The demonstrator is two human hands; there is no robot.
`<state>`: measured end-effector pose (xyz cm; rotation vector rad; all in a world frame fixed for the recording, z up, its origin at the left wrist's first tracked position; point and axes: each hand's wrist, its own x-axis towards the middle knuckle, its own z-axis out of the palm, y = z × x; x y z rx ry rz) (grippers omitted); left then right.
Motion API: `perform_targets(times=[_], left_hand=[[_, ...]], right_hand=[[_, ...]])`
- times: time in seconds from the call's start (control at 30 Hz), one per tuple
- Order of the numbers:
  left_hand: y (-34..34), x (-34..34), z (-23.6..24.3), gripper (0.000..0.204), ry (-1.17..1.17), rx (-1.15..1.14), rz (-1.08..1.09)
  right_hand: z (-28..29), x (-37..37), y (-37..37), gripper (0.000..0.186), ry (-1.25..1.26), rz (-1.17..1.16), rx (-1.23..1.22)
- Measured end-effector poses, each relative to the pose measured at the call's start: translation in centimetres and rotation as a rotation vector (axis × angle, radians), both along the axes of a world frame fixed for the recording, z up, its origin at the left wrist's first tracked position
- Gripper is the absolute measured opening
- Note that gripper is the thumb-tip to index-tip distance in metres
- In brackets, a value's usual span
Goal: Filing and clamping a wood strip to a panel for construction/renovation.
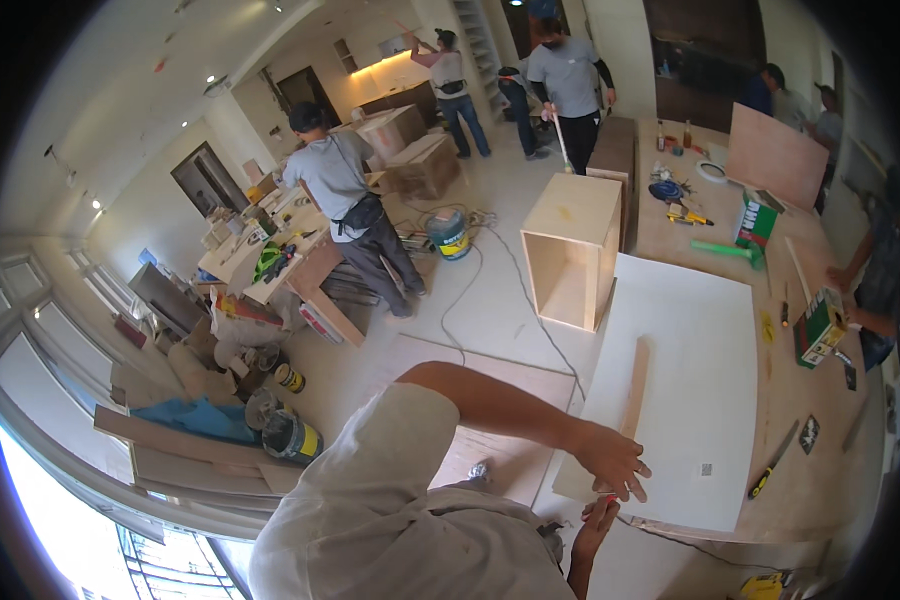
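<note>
My left hand (615, 462) reaches over the near left corner of a large white sheet (695, 340), its fingers apart and bent downward. Just below it, my right hand (596, 522) is closed around a small red object (606, 498) at the sheet's edge. Most of that object is covered by my fingers, so its kind is unclear. A narrow wooden strip (634, 390) lies on the sheet, running away from my left hand. The sheet rests on a wooden worktable (810, 420).
An open-fronted wooden box (570, 250) stands beyond the sheet. A saw-like tool (773, 460), a green hammer (728, 250) and cartons lie rightward. A cable (530, 290) crosses the floor. Buckets (290, 436) stand left. Several people work around, one (875, 270) at the table's right.
</note>
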<state>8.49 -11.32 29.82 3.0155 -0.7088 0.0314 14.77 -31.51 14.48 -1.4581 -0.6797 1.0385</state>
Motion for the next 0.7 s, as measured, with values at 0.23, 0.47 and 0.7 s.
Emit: perform_targets(times=[0.23, 0.47, 0.7], left_hand=[[1.2, 2.2, -0.4, 0.03, 0.077, 0.17, -0.299], [1.7, 1.5, 0.3, 0.029, -0.122, 0.194, -0.289], [-0.6, 0.5, -2.7, 0.024, -0.178, 0.17, -0.096]], right_hand=[[1.6, -0.9, 0.4, 0.03, -0.047, -0.06, 0.004], [-0.1, -1.2, 0.2, 0.031, -0.11, -0.068, -0.011], [-3.5, -2.2, 0.2, 0.039, -0.11, -0.174, 0.07]])
